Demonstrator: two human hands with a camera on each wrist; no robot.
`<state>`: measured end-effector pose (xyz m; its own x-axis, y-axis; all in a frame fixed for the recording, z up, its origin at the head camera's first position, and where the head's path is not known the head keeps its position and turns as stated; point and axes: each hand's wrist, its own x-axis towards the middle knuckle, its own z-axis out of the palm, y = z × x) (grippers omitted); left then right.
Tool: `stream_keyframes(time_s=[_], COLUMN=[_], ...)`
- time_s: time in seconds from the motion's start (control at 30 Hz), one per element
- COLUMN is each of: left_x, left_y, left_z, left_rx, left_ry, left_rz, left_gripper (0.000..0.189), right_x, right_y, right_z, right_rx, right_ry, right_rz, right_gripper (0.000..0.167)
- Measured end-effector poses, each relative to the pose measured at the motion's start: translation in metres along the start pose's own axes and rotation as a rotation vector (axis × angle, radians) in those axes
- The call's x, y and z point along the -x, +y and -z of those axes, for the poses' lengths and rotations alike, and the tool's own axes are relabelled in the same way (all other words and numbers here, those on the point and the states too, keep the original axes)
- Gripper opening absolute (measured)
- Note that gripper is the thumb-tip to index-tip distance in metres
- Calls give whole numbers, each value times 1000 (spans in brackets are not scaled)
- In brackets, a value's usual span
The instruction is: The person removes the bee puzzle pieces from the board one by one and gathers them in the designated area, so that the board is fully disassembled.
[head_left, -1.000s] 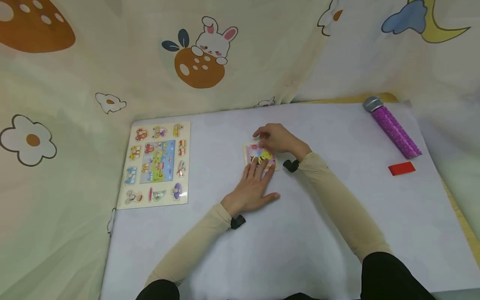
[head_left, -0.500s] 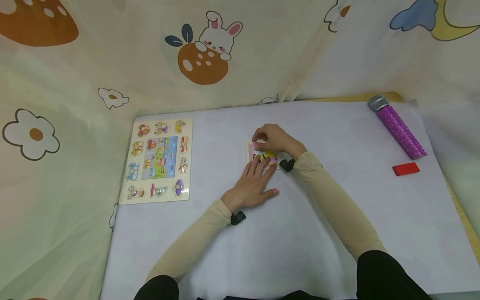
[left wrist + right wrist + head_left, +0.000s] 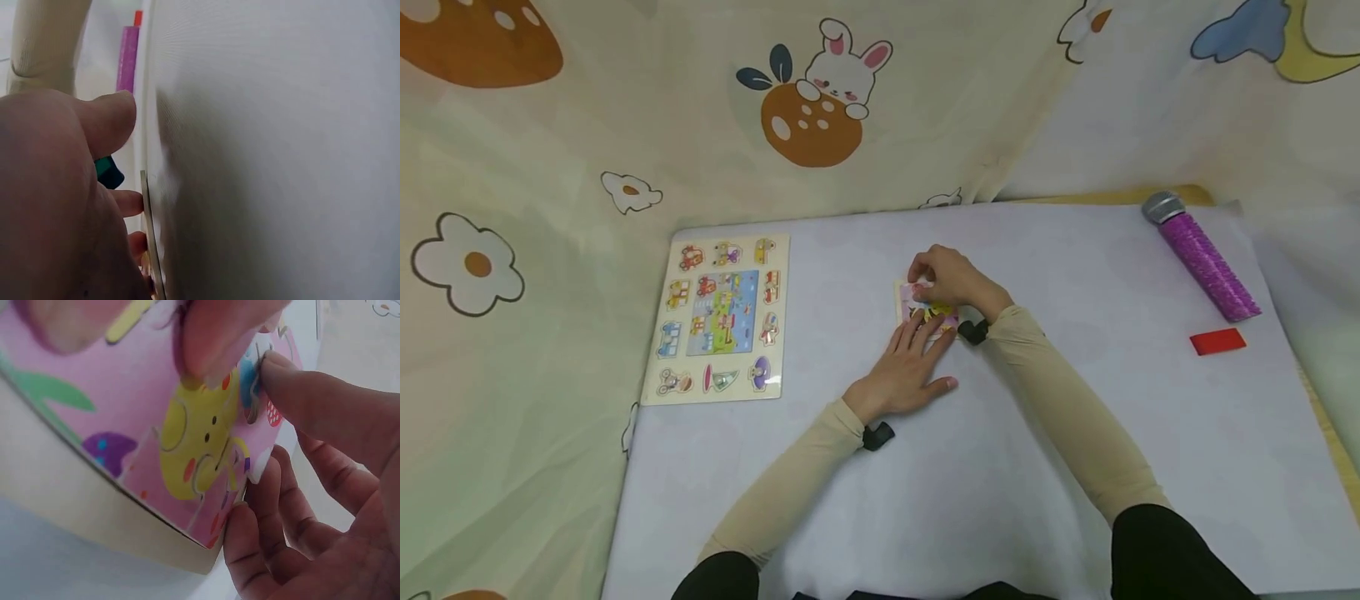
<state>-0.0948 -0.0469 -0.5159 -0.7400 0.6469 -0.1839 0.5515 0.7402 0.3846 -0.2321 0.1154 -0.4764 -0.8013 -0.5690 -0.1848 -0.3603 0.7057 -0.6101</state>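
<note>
Pink jigsaw (image 3: 203, 437) lies about midway between the bench's (image 3: 1000, 483) left and right edges, nearer the far one. Left hand (image 3: 906, 375) is spread, fingertips on its near part; right hand (image 3: 953, 277) appears to pinch its far side, thumb on the face. Light, level left pressure and small thumb nudges should suit. Outward: vehicle board (image 3: 722, 317) by the far left corner; microphone (image 3: 1206, 258) and red block (image 3: 1217, 341) toward the right edge.

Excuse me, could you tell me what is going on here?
A person is handling a small pink jigsaw on the table. The left grip lies across its near part; the right grip is curled at its far part, thumb touching it. A picture board, purple microphone and red block lie untouched.
</note>
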Motion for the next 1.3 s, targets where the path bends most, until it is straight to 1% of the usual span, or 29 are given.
stream_keyframes(time_s=[0.1,0.3,0.4,0.5,0.7,0.9,1.0,1.1,1.23,1.3], left_x=[-1,0,1,2,3,3,4,4,3,2], left_y=[0,-3,-5,-5,-4,-2,-2,-2,-3,-3], left_z=[0,1,2,1,1,-2,-2,-2,-2,-1], left_rx=[-2,10,16,21,12,18,11,14,47,49], left_ry=[-2,0,4,0,-9,-10,-10,-9,-10,-8], left_rz=[5,15,14,11,18,11,9,5,-3,-5], left_gripper=[80,81,81,81,82,81,81,82,83,83], right_x=[0,-2,-3,-2,-1,2,4,4,4,4], right_y=[0,-1,-1,-1,-2,-1,-2,-2,-2,-2], right_z=[0,-1,-3,-4,-5,-7,-8,-9,-10,-10], right_rx=[-11,-66,-98,-110,-80,-94,-98,-97,-63,-40], right_ry=[5,44,57,58,69,64,66,64,55,54], right_rz=[-1,49,57,44,34,-20,-30,-16,34,62], right_gripper=[21,18,20,22,25,23,22,22,25,26])
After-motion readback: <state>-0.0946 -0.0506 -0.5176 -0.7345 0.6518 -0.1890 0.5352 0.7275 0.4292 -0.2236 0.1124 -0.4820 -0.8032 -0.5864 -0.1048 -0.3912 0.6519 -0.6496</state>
